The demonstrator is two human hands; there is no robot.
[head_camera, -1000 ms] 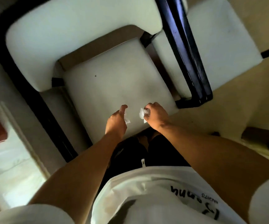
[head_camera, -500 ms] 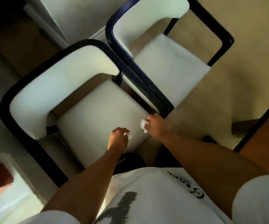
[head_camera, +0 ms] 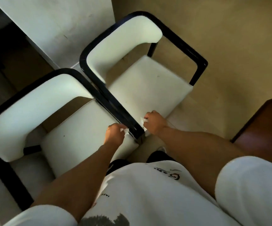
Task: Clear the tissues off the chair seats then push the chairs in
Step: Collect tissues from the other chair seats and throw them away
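Nearest, mostly hidden inside curled fingers: left hand [head_camera: 114,134] clutching a tissue scrap [head_camera: 125,130] over the left chair seat [head_camera: 83,128], right hand [head_camera: 155,122] gripping another tissue [head_camera: 143,120] at the farther right chair seat [head_camera: 148,88].

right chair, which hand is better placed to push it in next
Right. The right hand, gripping a tissue, is at the right chair seat's front corner; the left hand is over the left chair.
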